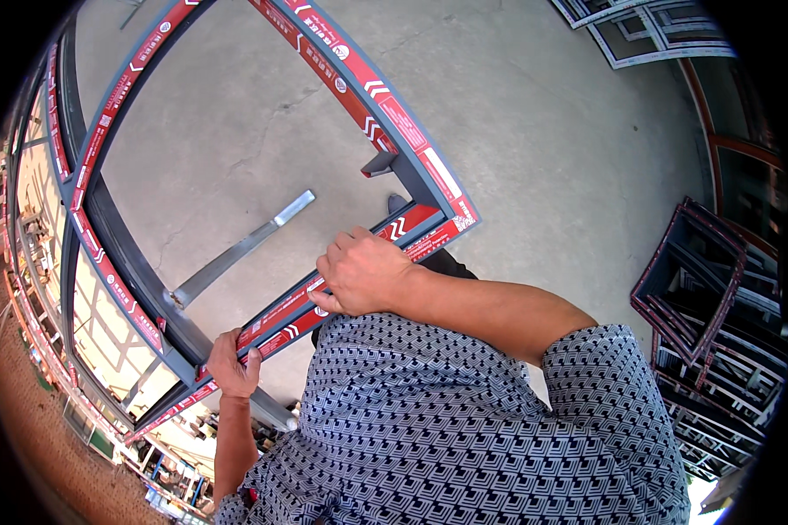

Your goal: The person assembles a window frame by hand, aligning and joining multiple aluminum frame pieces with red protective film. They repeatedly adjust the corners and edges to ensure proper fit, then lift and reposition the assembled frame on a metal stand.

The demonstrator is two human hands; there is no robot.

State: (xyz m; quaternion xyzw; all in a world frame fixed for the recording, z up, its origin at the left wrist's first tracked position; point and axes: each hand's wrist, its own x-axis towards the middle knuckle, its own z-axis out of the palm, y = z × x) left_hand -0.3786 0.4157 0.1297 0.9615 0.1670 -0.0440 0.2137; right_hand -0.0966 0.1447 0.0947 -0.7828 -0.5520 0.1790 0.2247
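Note:
A large dark-grey window frame (422,164), covered along its bars with red printed protective film, stands in front of my body. My right hand (359,271) is closed over the middle of its near bar, fingers wrapped across the top. Near the left end of that same bar, my left hand (235,366) grips close to the corner, with the thumb on the near side. Some fingertips of both hands are hidden behind the bar. A short dark piece (379,164) juts inward near the frame's right corner.
Through the frame's opening a grey metal bar (236,254) shows above the concrete floor (552,114). More film-covered frames (59,122) stand along the left. White-edged frames (661,31) lie at the far right, and dark frames (687,280) are stacked at the right.

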